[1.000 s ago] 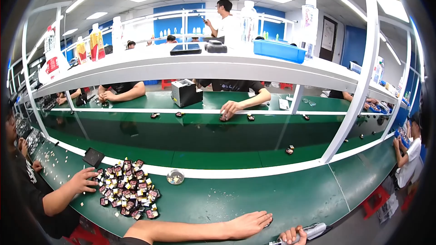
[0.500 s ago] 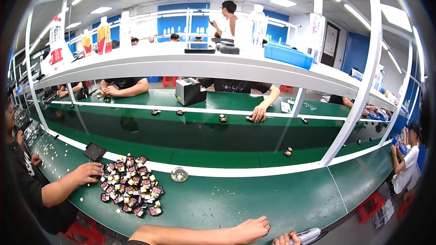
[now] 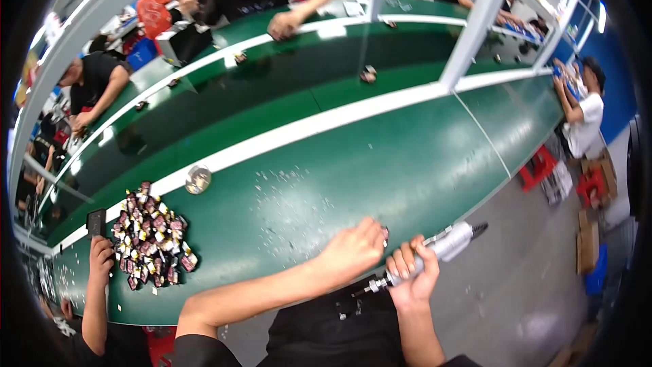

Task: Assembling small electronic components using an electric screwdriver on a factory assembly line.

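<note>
Bench: green top, runs left to right in front of the person.
Belt: dark green, beyond the bench; white rail between them.
Pile: heap of small black, pink and white parts, on the bench at left, well apart from the person's hands.
Power tool: grey, pen-shaped, off the bench's near edge, tilted, thin tip down-left, black cord at the upper end.
Right hand: clamped round the tool's body, palm up.
Left hand: fingers curled together, clamped on a small part, near the bench edge.
Neighbour's hand: just beside the pile; can't tell if touching.
Dish: round, clear, near the rail.
Small part: dark reddish, at the left fingertips, mostly hidden.
</note>
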`<state>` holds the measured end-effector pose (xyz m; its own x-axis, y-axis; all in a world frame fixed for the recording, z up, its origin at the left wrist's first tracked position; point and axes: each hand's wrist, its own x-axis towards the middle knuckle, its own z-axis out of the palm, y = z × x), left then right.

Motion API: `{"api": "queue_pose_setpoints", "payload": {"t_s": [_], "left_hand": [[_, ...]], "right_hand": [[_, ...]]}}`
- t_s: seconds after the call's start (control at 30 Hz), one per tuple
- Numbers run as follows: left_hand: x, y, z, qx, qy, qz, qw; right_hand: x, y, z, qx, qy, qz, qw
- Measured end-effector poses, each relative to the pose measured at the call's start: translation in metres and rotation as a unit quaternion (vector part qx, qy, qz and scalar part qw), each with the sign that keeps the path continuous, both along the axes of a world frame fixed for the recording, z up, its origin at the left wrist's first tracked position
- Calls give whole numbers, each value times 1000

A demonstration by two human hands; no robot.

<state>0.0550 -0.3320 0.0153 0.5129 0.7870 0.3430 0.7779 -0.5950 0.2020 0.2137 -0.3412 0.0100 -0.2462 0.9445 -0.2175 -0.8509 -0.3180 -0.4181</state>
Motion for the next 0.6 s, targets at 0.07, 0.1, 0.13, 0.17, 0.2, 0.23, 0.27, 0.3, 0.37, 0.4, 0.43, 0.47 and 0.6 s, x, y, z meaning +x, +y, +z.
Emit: {"api": "queue_pose_setpoints", "payload": {"t_s": [0.07, 0.1, 0.13, 0.17, 0.2, 0.23, 0.27, 0.3, 0.37, 0.4, 0.43, 0.47, 0.6], "left_hand": [[1, 4, 4, -21, -10, 0, 1000], [1, 7, 7, -34, -16, 4, 999], [0, 7, 5, -23, -30, 3, 999], [0, 8, -1, -8, -34, -5, 999], [1, 9, -6, 8, -37, -11, 999], [5, 7, -6, -2, -38, -17, 999], [7, 6, -3, -7, -36, -19, 999], [10, 1, -3, 16, -21, -27, 999], [13, -4, -2, 18, -17, -24, 999], [14, -5, -2, 29, -10, -19, 999], [14, -7, -4, 32, -8, -20, 999], [15, -7, -5, 26, -11, -19, 999], [17, -8, -2, 21, 7, -13, 1000]], "right_hand": [[0, 0, -3, -5, -17, -5, 1000], [-1, 0, -4, -18, -21, -7, 1000], [-3, -3, -6, -26, -21, -4, 999], [-2, -3, -11, -33, -22, 0, 999], [-1, -4, -15, -39, -22, 6, 999], [-1, -7, -16, -46, -28, 0, 999], [-1, -7, -19, -43, -37, -2, 998], [0, -11, -20, -45, -36, -2, 998], [2, -15, -20, -45, -38, 3, 998], [1, -16, -20, -43, -42, 4, 998], [1, -17, -21, -50, -38, 3, 998], [3, -17, -21, -56, -41, 4, 998], [5, -14, -25, -49, -35, 14, 998]]}}
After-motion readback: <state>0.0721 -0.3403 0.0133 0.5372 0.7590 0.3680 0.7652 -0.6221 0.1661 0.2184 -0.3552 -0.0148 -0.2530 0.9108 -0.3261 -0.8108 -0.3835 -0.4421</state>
